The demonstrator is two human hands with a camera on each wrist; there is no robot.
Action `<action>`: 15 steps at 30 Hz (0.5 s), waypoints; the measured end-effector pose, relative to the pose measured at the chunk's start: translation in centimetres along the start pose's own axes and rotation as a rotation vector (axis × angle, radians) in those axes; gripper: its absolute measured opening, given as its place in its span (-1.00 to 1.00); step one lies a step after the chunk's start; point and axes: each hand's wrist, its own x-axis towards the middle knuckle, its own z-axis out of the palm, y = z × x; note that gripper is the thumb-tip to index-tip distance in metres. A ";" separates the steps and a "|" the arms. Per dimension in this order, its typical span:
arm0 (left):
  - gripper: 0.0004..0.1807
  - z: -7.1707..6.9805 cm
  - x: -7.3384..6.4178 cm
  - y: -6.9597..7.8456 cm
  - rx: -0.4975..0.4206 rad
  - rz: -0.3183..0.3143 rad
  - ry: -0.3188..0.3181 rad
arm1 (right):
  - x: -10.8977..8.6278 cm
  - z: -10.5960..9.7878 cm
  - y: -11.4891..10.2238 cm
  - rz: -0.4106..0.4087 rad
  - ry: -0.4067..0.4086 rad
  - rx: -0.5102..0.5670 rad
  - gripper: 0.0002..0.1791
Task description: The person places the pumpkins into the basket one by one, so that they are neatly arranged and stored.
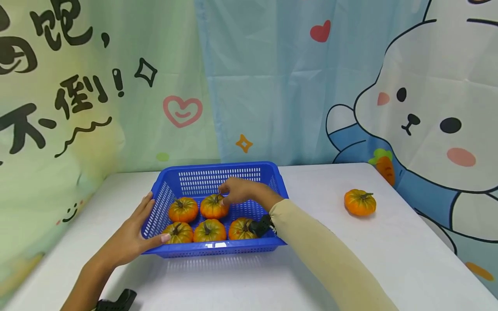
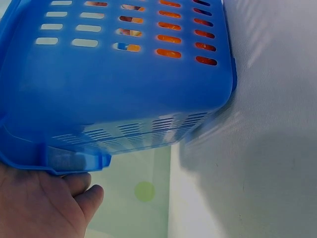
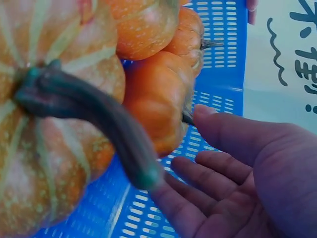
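Observation:
A blue plastic basket (image 1: 249, 246) with slotted walls holds several small orange pumpkins, among them a front-middle one (image 1: 210, 231). My left hand (image 1: 130, 237) holds the basket's left front corner, thumb over the rim and fingers along the outside of the left wall. In the left wrist view, fingers (image 2: 89, 201) lie against the rim's underside. Inside the basket, my right hand (image 1: 239, 190) is at the back-middle pumpkin (image 1: 212, 207). The right wrist view shows my thumb (image 3: 213, 116) at this pumpkin's stem (image 3: 187, 116), other fingers loosely spread below and apart from the thumb.
Another pumpkin (image 1: 359, 202) sits on the white table (image 1: 319, 190) to the right of the basket. A green-and-yellow pumpkin (image 3: 54, 148) with a long curved stem is close to the right wrist camera. A printed curtain (image 1: 264, 86) hangs behind the table.

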 end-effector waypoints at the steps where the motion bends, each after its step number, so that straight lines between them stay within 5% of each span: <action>1: 0.14 0.0 0.0 0.0 0.001 -0.001 0.000 | 0.0 0.0 0.0 -0.007 0.015 0.005 -0.42; 15: 0.14 -0.1 -0.1 -0.2 0.004 -0.004 0.009 | -2.3 -1.5 -0.8 -0.146 0.088 0.027 -0.57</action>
